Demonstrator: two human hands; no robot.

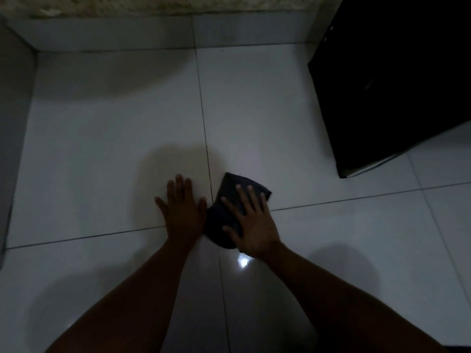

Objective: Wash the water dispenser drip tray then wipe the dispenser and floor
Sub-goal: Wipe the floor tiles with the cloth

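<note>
floor [102, 149] wipe | R hand [254, 225] flat on cloth [230, 184], fingers [244, 198] splayed | L hand [182, 215] beside cloth, fingers straight | press evenly, overlap passes

I can read no words, numbers or labels in this dim light: none on the dark cloth [225, 212] under my right hand [254, 230], none on the black cabinet [382, 85] at far right.

Dark cloth [230, 191] partly beneath the right hand [254, 225]
</note>
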